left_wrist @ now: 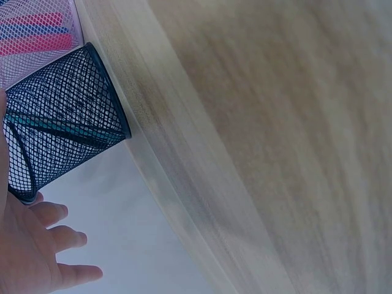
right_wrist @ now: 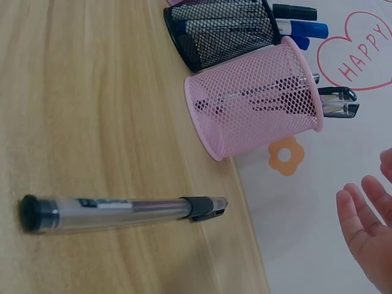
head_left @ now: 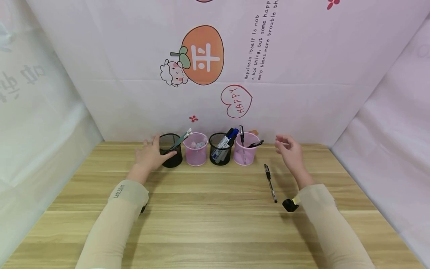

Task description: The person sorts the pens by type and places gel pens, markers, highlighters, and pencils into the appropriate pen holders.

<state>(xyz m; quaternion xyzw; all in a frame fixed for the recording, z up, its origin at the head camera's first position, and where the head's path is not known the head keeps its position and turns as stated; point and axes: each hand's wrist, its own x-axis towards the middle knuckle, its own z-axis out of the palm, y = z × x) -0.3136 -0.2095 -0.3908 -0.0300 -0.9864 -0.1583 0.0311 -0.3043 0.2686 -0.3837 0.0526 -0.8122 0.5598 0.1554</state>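
My left hand [head_left: 151, 155] is at the leftmost black mesh cup [head_left: 173, 160], thumb across its front and fingers at its left side. In the left wrist view those fingers spread out straight beside the cup's rim. Thin green sticks [head_left: 181, 139] with white tips lean inside this cup. My right hand [head_left: 289, 153] holds nothing, its fingers loosely bent, to the right of a pink mesh cup [head_left: 240, 155] containing black-capped pens [head_left: 242, 134]. Another black-capped clear pen [head_left: 270, 183] lies on the table, in front and to the left of the right hand.
Between the outer cups stand a pink mesh cup [head_left: 196, 158] with pink and pale items and a black mesh cup [head_left: 215, 147] of markers [head_left: 231, 136]. All stand along the wooden table's [head_left: 208, 220] back edge, before a printed white backdrop [head_left: 134, 48].
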